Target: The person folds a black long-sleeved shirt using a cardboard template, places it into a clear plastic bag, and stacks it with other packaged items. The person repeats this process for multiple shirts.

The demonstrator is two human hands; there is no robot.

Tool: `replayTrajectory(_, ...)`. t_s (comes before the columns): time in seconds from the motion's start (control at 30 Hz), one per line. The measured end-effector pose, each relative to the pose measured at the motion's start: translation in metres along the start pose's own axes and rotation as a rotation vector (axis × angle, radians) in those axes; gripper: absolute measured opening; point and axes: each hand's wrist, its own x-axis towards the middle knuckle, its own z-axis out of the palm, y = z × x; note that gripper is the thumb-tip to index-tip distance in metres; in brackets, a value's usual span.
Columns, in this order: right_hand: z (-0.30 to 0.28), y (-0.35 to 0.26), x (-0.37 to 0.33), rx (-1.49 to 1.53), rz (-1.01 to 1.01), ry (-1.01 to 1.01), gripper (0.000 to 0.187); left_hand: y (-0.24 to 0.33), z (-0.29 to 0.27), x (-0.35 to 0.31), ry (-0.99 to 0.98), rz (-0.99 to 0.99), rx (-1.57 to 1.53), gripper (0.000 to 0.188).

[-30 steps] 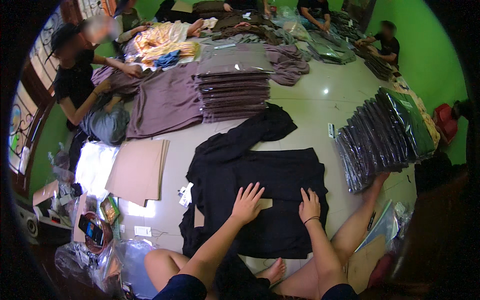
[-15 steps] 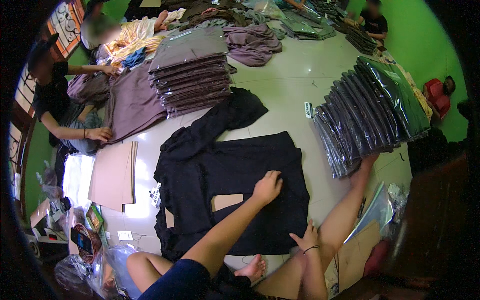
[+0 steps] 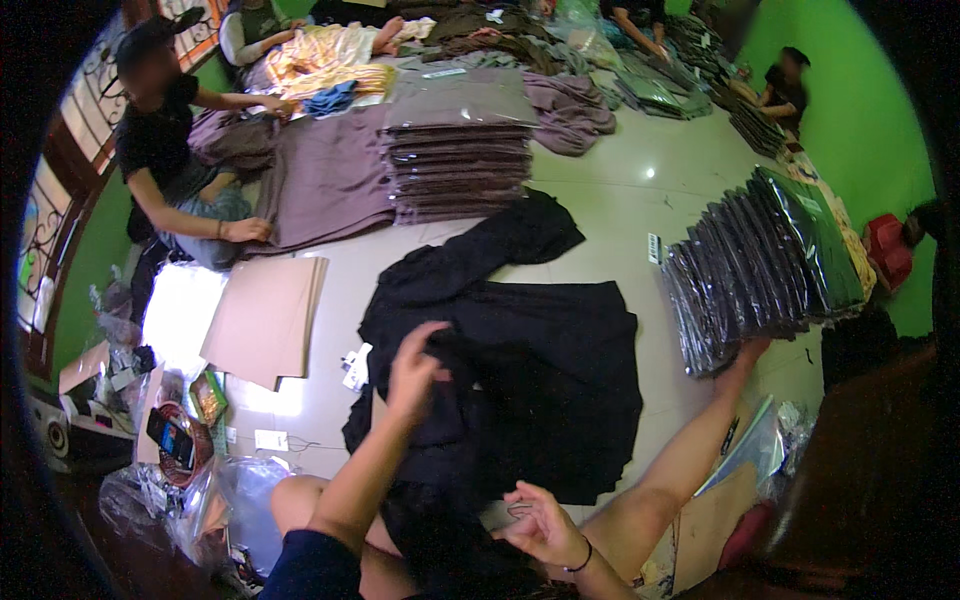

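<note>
A black garment (image 3: 560, 370) lies spread on the floor before me, one sleeve (image 3: 480, 235) stretched toward the far right. My left hand (image 3: 410, 375) is over its left part, fingers bent around a blurred, raised fold of the cloth. Close to the garment's near edge, my right hand (image 3: 545, 525) is lifted, its fingers apart and holding nothing. A sliver of brown cardboard (image 3: 379, 408) shows at the garment's left side. Beside it lies a white tag (image 3: 355, 367). Dark cloth also bunches between my legs, partly hidden by my arms.
Brown cardboard sheets (image 3: 265, 315) lie to the left, near a basket with a phone (image 3: 172, 440) and clear plastic bags (image 3: 255, 510). Bagged folded garments form a stack (image 3: 460, 160) ahead and a leaning row (image 3: 745, 270) at right. A person (image 3: 165, 140) handles mauve cloth (image 3: 330, 180) at left.
My left hand has moved left across the garment, raising cloth over the cardboard that showed before. The right hand has come off the near right corner and shifted left. The view has also shifted.
</note>
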Motion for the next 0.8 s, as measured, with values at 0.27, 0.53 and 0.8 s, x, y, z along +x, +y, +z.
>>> replayTrajectory(0.27, 0.01, 0.092, 0.107, -1.355, -0.008, 0.253, 0.074, -0.064, -0.097, -0.175, 0.284, -0.317, -0.644, 0.022)
replayTrajectory(0.53, 0.01, 0.094, 0.155, -1.176, -0.276, 0.349, 0.049, -0.093, -0.019, -0.191, 0.479, -0.673, -0.785, 0.033)
replayTrajectory(0.8, 0.016, 0.04, 0.305, -1.304, 0.239, -0.242, 0.077, -0.086, -0.022, -0.182, 0.648, -0.664, -0.769, 0.031)
